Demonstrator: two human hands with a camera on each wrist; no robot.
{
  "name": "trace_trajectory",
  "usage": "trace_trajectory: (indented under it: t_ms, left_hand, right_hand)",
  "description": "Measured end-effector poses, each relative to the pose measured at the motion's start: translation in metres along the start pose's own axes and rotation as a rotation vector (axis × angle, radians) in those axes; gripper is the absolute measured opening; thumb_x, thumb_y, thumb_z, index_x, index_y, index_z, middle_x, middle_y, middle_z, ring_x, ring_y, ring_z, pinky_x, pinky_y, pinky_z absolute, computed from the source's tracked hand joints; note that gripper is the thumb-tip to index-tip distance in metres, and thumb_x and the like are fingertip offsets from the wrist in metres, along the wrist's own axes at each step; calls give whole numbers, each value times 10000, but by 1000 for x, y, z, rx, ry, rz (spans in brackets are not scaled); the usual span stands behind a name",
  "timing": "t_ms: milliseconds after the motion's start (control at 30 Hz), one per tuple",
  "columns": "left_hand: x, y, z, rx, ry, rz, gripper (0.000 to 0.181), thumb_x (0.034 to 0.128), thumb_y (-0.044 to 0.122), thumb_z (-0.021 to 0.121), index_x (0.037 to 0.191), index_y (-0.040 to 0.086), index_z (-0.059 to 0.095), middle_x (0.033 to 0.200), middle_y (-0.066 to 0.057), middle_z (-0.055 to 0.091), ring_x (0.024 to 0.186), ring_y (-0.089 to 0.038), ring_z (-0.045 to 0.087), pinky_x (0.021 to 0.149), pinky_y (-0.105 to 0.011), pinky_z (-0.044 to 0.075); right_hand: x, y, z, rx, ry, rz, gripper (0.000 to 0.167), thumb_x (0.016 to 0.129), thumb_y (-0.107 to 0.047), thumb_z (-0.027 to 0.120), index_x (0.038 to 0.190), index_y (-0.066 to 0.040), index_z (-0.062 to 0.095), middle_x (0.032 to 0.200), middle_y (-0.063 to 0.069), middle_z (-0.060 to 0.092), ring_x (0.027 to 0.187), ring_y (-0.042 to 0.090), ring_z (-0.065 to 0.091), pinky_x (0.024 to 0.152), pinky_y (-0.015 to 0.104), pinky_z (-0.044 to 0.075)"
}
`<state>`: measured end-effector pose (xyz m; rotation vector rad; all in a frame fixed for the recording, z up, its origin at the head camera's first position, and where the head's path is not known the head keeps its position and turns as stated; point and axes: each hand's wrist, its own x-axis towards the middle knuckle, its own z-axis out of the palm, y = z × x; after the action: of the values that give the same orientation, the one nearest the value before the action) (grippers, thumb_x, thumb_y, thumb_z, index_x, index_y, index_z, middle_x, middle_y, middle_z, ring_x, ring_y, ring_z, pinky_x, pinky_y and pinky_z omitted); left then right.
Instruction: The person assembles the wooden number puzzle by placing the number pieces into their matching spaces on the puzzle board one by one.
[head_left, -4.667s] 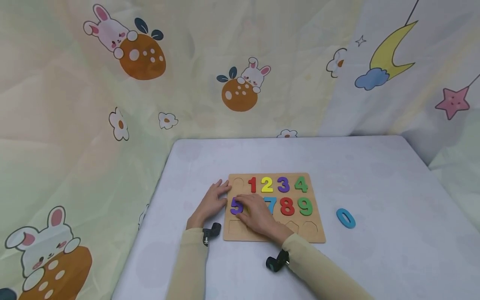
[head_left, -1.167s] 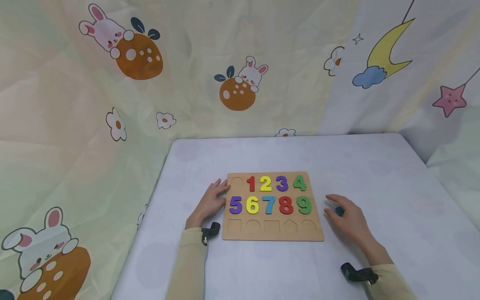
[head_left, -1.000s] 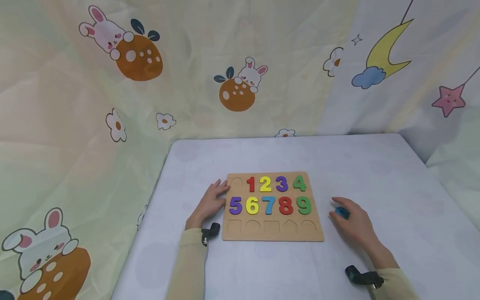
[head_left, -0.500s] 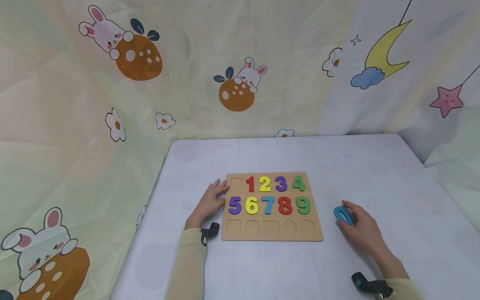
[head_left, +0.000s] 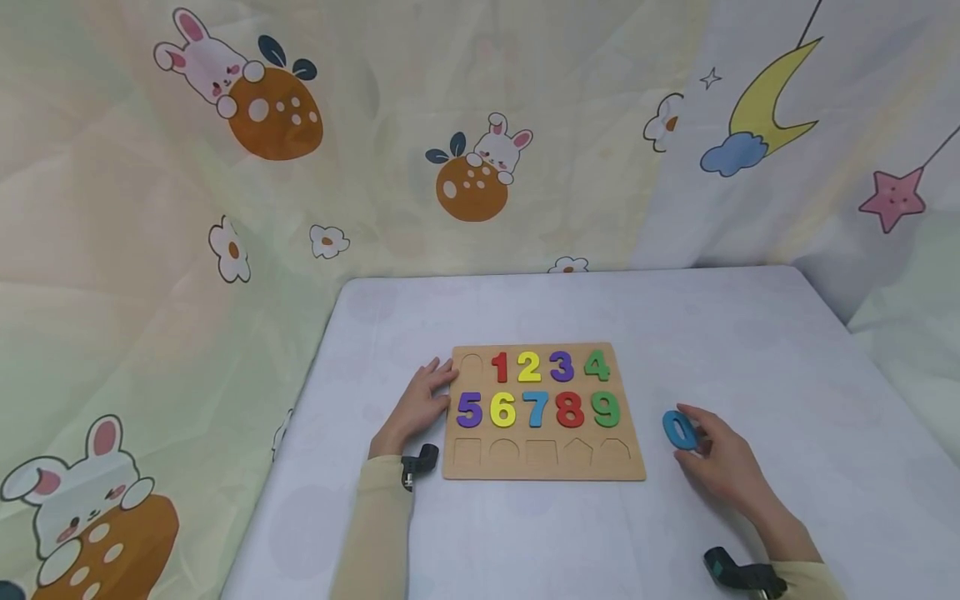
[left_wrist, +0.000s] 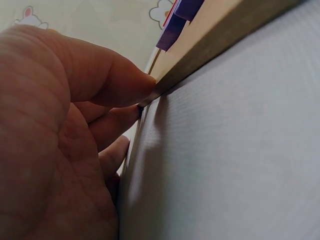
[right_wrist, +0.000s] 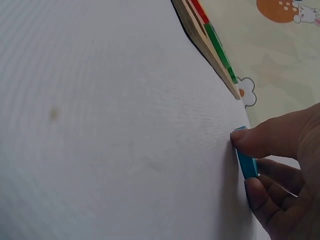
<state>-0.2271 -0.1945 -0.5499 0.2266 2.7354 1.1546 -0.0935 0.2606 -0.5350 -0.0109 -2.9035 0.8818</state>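
My right hand [head_left: 723, 458] pinches a blue number 0 piece [head_left: 670, 427] between thumb and fingers, to the right of the wooden number board [head_left: 551, 472]. In the right wrist view, the 0 [right_wrist: 247, 164] is edge-on between the thumb and fingertips, close to the tabletop. Extended fingers of my left hand [head_left: 417, 407] touch the board's left edge; the left wrist view has the thumb against the board's side [left_wrist: 200, 60]. Coloured numbers 1 to 9 sit in the board's upper two rows, such as the purple 5 [head_left: 470, 410]. A bare outlined recess [head_left: 472, 367] lies left of the red 1 [head_left: 499, 367].
The board's bottom row holds several bare outlined recesses [head_left: 504, 452]. The white-covered table [head_left: 570, 308] meets a printed cloth backdrop [head_left: 375, 125] behind and at the left. A black wrist camera [head_left: 742, 573] is strapped to the right wrist, another [head_left: 420, 463] to the left.
My right hand has left the 5 on the board, moved right and taken hold of the blue 0, which has turned and shifted slightly left. The left hand has stayed at the board's edge.
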Motion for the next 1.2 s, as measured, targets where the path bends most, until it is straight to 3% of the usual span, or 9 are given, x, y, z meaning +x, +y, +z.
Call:
trace_trajectory:
  t_ms: [300, 867, 1033, 1200]
  left_hand:
    - [1, -1, 1, 1, -3, 3, 525, 870, 96, 580, 1389, 169, 561, 1539, 136, 353, 1504, -191, 108, 1223, -487, 98]
    - [-2, 1, 1, 8, -1, -8, 520, 873, 101, 580, 1389, 165, 562, 1547, 113, 355, 1504, -213, 111, 1221, -497, 101]
    - [-1, 1, 0, 16, 1, 2, 521, 871, 101, 581, 1388, 164, 563, 1545, 114, 357, 1503, -208, 118, 1223, -485, 103]
    - [-1, 2, -1, 14, 10, 25, 520, 871, 88, 581, 1387, 152, 561, 1541, 113, 363, 1501, -198, 131, 1226, -474, 94]
  right_hand:
    - [6, -1, 0, -11, -29, 4, 665, 793, -94, 752, 1396, -28, 478, 1070, 226, 631, 792, 245, 563, 620, 293, 474]
    - [16, -6, 6, -15, 11, -38, 703, 785, -171, 801, 1390, -18, 475, 1254, 215, 558, 900, 279, 579, 692, 357, 503]
    - [26, -15, 8, -2, 24, -80, 707, 794, -197, 798, 1392, -10, 469, 1240, 203, 568, 895, 273, 591, 700, 370, 523]
    - [38, -30, 13, 30, -12, -74, 734, 810, -253, 798, 1409, -12, 449, 1258, 209, 555, 936, 297, 590, 769, 441, 540]
